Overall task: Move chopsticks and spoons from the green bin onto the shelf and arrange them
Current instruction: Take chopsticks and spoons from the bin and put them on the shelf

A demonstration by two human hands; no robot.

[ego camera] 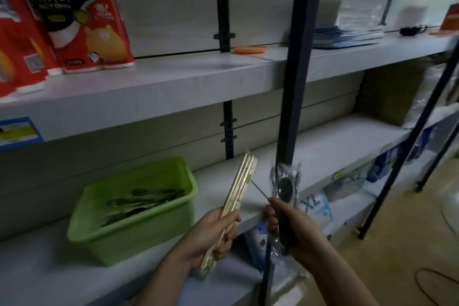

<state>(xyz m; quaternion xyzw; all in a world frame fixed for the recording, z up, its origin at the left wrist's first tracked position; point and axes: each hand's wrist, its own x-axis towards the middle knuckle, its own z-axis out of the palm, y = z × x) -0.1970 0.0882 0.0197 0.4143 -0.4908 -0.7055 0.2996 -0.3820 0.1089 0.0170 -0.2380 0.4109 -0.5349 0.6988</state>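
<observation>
Hands of a person are raised in front of a grey shelf (335, 146) in a dim room. The left hand (213, 233) has its fingers and thumb curled round the lower part of a bundle of pale wooden chopsticks (242, 184), which tilts up and to the right, its top end over the shelf board. The right hand (300, 228) grips the handle of a dark spoon (285, 190) sealed in a clear plastic wrapper, bowl end upward, in front of a dark metal upright post (296, 82). The two held items are near each other but apart. To the left, a green bin (124, 236) sits on the same shelf board near its front edge, with more dark spoons (146, 200) heaped inside. On the board above, red and black packs of toilet paper (84, 25) stand at the left, an orange lid (249, 49) lies near the middle, and a stack of blue booklets (347, 36) lies at the right. Below, packages (314, 206) marked XL show on a lower level.
</observation>
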